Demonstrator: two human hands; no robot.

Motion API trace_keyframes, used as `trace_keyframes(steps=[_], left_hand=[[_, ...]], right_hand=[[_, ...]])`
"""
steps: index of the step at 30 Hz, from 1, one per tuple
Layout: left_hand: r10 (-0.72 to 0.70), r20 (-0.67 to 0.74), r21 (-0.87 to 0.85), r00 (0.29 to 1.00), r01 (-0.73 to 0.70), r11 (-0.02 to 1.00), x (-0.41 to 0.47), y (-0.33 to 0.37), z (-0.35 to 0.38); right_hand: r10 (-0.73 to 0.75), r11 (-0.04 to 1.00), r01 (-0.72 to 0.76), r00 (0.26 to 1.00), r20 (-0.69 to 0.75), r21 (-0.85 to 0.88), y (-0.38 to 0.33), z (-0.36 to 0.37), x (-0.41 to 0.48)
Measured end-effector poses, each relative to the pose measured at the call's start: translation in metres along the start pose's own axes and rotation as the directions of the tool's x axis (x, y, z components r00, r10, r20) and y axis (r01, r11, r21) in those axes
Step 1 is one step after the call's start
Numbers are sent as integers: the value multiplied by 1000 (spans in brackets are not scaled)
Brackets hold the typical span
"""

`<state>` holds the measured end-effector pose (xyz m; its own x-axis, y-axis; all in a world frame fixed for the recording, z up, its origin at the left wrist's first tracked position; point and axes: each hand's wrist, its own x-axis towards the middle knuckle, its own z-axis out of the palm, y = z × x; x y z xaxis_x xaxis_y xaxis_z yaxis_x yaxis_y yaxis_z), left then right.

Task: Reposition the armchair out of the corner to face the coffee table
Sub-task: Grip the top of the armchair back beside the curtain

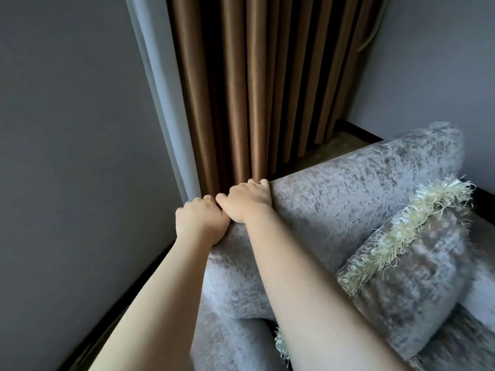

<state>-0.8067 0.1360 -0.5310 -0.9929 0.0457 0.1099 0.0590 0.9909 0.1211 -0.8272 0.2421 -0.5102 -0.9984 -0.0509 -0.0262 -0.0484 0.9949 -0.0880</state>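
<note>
A: Where is the armchair (348, 188)?
B: Directly under both grips. Its back runs away to the right of them.
A: And the grips?
B: The left grip (201, 220) and the right grip (246, 202) are side by side, with fingers curled over the top edge of the back. The curtain (254, 89) hangs just beyond them.

Brown pleated curtains (257, 84) are flanked by grey walls (69, 124); dark skirting (359, 131) is seen below.
</note>
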Motion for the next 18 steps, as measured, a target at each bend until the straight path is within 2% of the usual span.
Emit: trace_keyframes(steps=[18], left_hand=[[2, -22, -19, 1000, -2, 1000, -3, -2, -1]], right_hand=[[-10, 1000, 11, 999, -35, 26, -2, 5, -1]])
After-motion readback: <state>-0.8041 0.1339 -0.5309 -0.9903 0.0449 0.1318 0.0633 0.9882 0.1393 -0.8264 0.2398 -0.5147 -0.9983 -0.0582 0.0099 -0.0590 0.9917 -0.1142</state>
